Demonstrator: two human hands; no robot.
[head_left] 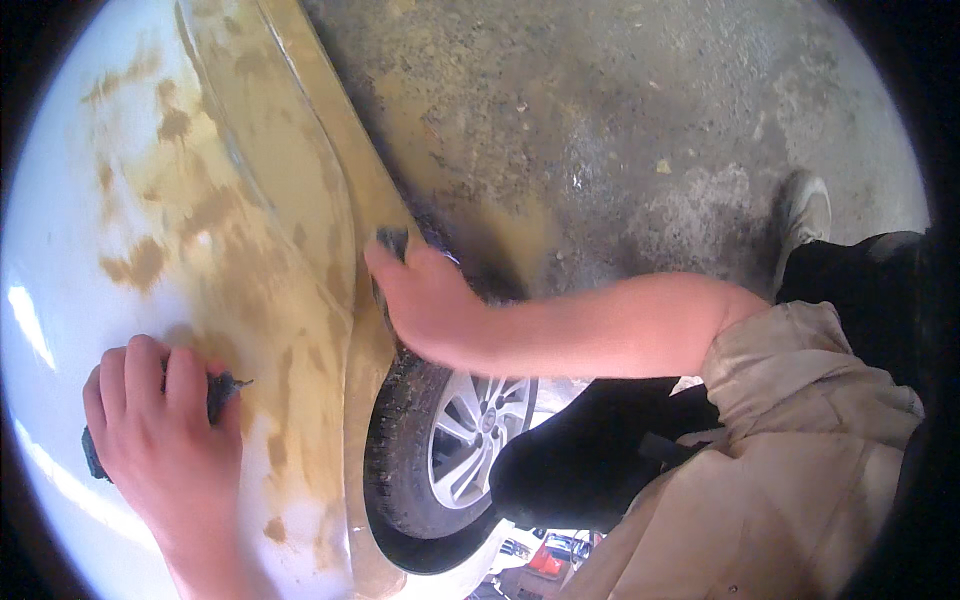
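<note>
Head view, pad [218,395] gripped beneath left hand [158,430], another [392,240] within right hand [430,300] (against car [300,410]).

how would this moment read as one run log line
left hand: dark pad, on car | right hand: small dark piece, near wheel | car surface: brown patches

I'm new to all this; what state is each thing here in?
Left hand, grip closed on left pad
Left pad, against car panel, partly covered
Right hand, grip closed on right pad
Right pad, mostly covered
Car panel, patchy white, tan, brown
Wheel, fitted
Floor, stained
Sleeve, bunched up
</note>
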